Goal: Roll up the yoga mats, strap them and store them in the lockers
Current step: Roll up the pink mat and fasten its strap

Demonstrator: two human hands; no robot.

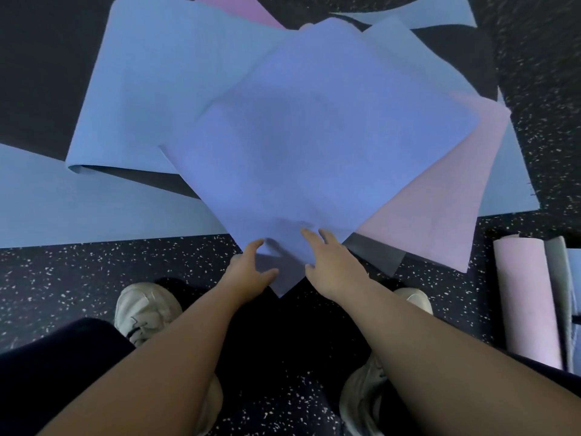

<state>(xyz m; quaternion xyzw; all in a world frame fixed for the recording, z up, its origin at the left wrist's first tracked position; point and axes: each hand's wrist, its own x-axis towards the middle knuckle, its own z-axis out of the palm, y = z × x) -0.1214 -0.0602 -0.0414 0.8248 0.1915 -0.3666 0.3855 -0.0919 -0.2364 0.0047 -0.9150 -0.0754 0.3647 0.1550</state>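
A blue-violet yoga mat (314, 136) lies unrolled on top of a heap of overlapping mats, its near corner pointing at me. My left hand (248, 267) hovers at the left edge of that corner, thumb and fingers spread, gripping nothing that I can see. My right hand (330, 262) lies over the corner's right side with its fingers stretched out on the mat. Under the top mat lie a pink mat (440, 190) to the right and a light blue mat (151, 89) to the left.
A rolled pink mat (525, 300) and a rolled grey one (561, 278) lie on the speckled dark floor (94, 278) at the right. More light blue mats (78, 209) spread at the left and far right. My two pale shoes (141, 306) stand just before the heap.
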